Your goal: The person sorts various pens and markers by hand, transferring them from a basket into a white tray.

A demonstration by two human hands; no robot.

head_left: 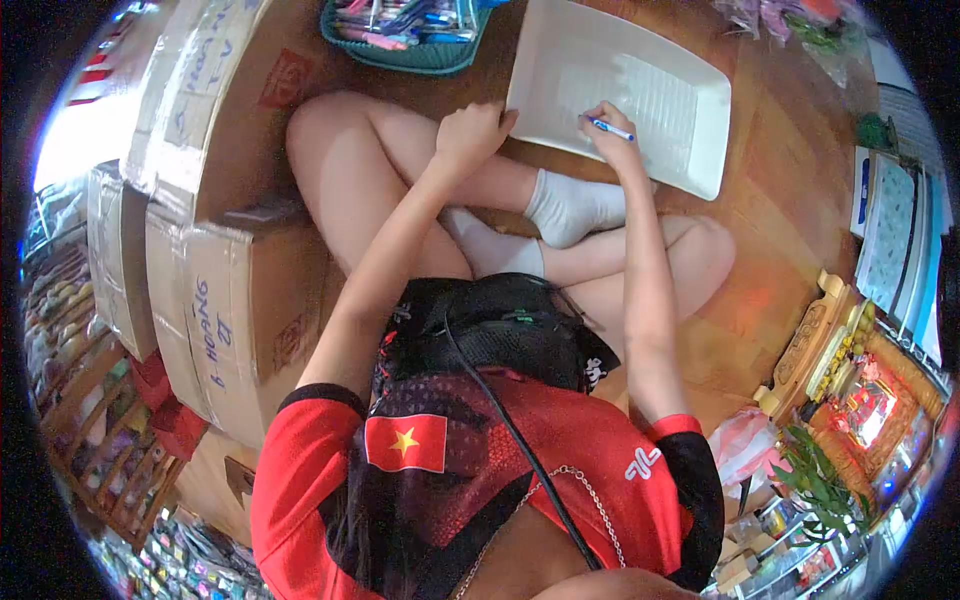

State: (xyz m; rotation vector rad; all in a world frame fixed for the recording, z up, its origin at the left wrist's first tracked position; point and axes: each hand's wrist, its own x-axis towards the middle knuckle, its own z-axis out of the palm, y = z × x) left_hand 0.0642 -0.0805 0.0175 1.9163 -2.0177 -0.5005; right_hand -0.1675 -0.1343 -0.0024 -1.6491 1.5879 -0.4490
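Observation:
My right hand holds a blue-and-white pen over the near part of a white rectangular tray. The tray lies on the wooden floor beyond my crossed legs. My left hand is closed near the tray's left corner, above my shin; whether anything is inside it is hidden. A teal basket full of pens and markers stands to the left of the tray.
Cardboard boxes are stacked close on my left. An ornate wooden altar with leafy stems is on the right. Wrapped flowers lie at the far right. A black cable hangs over my chest.

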